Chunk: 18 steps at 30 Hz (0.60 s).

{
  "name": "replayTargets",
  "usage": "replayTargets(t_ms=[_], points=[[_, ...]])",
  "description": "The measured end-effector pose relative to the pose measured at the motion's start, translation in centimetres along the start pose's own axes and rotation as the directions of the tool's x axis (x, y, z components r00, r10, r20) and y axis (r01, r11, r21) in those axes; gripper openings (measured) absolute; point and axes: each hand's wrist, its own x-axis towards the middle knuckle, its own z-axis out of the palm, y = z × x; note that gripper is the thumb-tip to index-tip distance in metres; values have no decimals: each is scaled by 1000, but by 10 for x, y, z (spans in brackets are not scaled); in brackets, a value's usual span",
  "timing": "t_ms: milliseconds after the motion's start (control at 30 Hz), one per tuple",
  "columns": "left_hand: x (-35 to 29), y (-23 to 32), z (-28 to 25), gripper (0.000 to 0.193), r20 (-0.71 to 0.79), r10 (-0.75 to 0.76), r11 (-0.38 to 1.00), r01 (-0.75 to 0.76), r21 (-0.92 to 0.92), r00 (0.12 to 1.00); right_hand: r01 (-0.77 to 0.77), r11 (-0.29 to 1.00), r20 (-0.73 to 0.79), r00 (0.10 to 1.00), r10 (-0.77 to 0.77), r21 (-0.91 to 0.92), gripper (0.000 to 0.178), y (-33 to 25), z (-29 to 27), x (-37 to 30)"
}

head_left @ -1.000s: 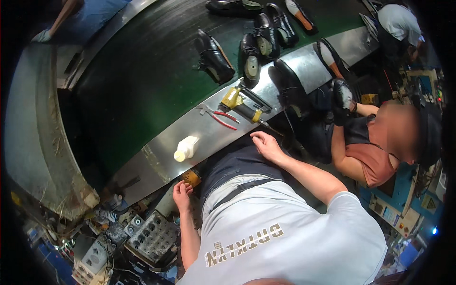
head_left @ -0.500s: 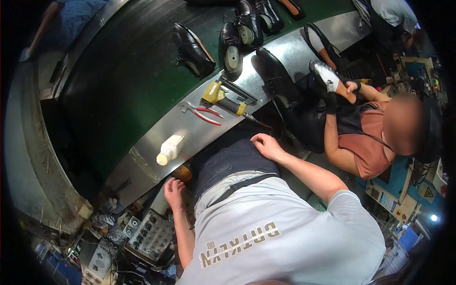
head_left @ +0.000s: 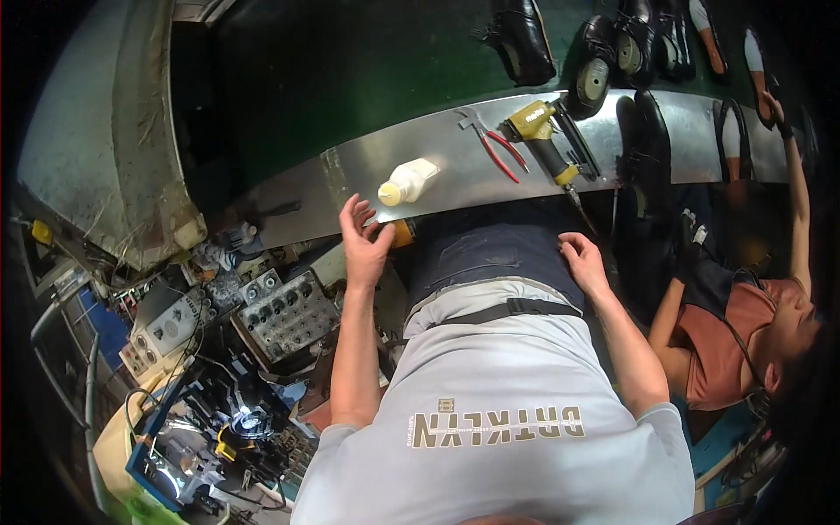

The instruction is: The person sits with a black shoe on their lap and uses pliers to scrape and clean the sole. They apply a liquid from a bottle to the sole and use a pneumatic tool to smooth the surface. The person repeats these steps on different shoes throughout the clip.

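My left hand (head_left: 363,241) is raised with fingers spread, empty, just below the metal ledge (head_left: 420,179) and close to a white plastic bottle with a yellow cap (head_left: 407,182) lying on it. An orange object (head_left: 402,232) peeks out beside that hand. My right hand (head_left: 582,261) rests open on my dark trousers, holding nothing. On the ledge above it lie red-handled pliers (head_left: 494,144) and a yellow and black nail gun (head_left: 547,140).
Black shoes (head_left: 523,39) ride on the green conveyor belt (head_left: 367,79); another black shoe (head_left: 643,144) stands on the ledge. A person in a rust shirt (head_left: 744,332) sits at my right, one hand (head_left: 774,109) reaching up to the belt. A machine with a grey control panel (head_left: 284,315) sits lower left.
The view has swung, shifting the ledge and belt rightward and upward. My left hand has risen from beside my hip up to the ledge edge near the bottle. My right hand stays on my lap.
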Motion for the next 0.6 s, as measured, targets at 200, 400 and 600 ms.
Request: replayTargets(t_ms=[200,400,600], points=[[10,44,38,80,-17,125,909,-108,402,992,78,993,44,996,-74,-91,22,-3,-8,9],[23,36,37,45,-149,269,868,-173,466,952,74,996,136,989,-67,-47,20,-7,-1,16],[-12,20,-21,39,-358,177,979,-128,157,917,9,996,284,959,16,-88,19,-6,16,29]])
